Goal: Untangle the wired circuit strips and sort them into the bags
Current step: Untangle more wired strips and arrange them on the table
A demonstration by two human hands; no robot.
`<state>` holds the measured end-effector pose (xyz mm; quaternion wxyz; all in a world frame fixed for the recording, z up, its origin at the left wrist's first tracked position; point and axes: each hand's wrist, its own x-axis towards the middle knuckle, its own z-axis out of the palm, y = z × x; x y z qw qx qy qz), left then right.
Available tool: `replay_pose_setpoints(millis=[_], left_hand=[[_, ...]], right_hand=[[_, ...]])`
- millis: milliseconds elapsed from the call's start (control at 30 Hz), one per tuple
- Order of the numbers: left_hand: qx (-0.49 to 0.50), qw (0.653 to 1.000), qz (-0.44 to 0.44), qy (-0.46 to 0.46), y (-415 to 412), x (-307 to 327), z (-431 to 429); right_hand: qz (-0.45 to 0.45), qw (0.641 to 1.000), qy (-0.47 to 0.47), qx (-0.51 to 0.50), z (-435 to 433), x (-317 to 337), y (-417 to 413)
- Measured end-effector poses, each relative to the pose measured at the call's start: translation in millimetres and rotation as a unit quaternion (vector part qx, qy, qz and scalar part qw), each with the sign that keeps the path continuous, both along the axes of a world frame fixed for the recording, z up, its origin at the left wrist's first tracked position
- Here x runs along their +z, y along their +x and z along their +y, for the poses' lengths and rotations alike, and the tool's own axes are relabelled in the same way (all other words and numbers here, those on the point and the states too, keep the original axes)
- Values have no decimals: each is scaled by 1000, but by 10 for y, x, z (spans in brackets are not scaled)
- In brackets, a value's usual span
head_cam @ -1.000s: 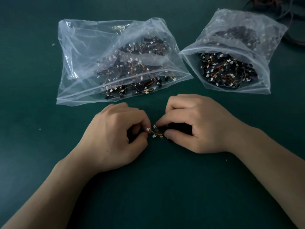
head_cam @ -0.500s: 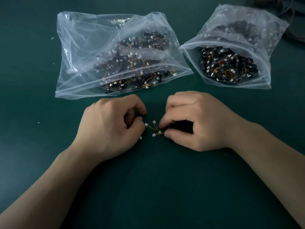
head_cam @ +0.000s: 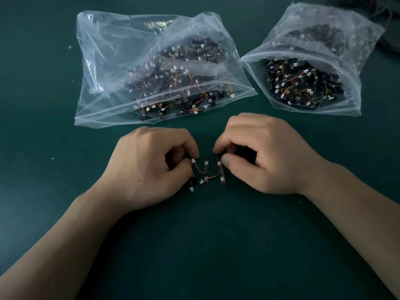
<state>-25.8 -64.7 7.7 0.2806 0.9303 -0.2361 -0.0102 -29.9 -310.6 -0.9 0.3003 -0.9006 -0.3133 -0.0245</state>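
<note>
Between my hands lie small black circuit strips (head_cam: 222, 173) joined by orange wires with white connectors. My left hand (head_cam: 151, 167) pinches a white connector and wire at the cluster's left end. My right hand (head_cam: 264, 152) pinches the top of the rightmost strip between thumb and forefinger. Two clear plastic bags lie beyond my hands: a wide left bag (head_cam: 121, 61) and a smaller right bag (head_cam: 337, 24), both holding several wired strips. Each bag's mouth faces me.
Everything rests on a dark green table (head_cam: 205, 245). A tangle of dark cables (head_cam: 389, 35) lies at the far right corner behind the right bag. Tiny white scraps (head_cam: 70, 47) dot the table at the left.
My hands have drawn apart, and the strips between them have spread out from a tight clump into separate pieces linked by wires. The view has shifted slightly.
</note>
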Motion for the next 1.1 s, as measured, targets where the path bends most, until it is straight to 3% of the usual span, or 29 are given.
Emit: replay_pose_setpoints(millis=[133,833,1100], left_hand=[[-50,999,1,0,9,12,5],[-85,996,-4,-27,48,-16,28],[-94,995,-6,-44,40,-15,25]], right_hand=[[0,1000,-21,-3,1,4,-13],[23,999,-21,13,-39,2,1],[-38,994,-84,62,14,23,7]])
